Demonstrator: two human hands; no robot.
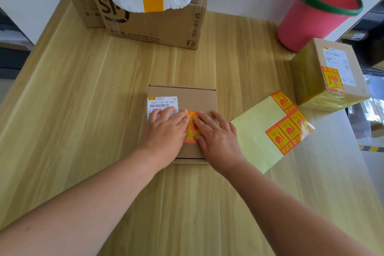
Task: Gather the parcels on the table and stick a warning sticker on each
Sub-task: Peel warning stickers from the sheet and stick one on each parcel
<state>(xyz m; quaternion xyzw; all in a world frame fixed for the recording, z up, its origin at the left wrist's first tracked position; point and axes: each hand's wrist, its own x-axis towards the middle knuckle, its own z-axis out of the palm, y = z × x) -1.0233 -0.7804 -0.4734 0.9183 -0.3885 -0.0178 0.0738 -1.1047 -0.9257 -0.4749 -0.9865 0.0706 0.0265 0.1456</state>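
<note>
Your small parcel (182, 108) sits mid-worktop (104, 89), bare wood open on its left and toward you; the sticker sheet (268, 129) lies just right. Your left hand (166, 129) and right hand (216, 135) lie flat, fingers extended, gripping nothing, flanking the warning sticker (192, 129), whose long axis runs away from you
</note>
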